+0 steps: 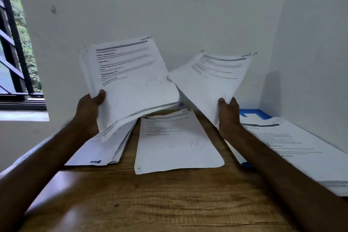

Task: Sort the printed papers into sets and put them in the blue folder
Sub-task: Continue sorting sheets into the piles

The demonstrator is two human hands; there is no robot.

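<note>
Both hands are up over the table [150,203], and both are gripping paper. The left hand [90,109] clamps a thick stack [130,81] by its lower left corner, thumb across the printed face and fingers hidden behind. The stack is raised and tipped back, its long axis running up and away toward the wall [188,15], header end on top and the lines of print climbing to the right. The right hand [228,113] pinches a thin sheet [212,81] near its lower right corner, and this one too is held aloft with its header at the far, upper end, its free side sagging left until it almost meets the stack. On the table between the arms a single page [175,143] lies flat, long axis pointing at the wall, header far, with a pen circle near its lower right. A fanned pile [105,149] sits under the raised stack on the left. Over on the right, the blue folder [252,115] lies along the side wall, a corner showing at the far end, with another pile [301,152] resting on it, header far and long axis slanting toward the near right.
</note>
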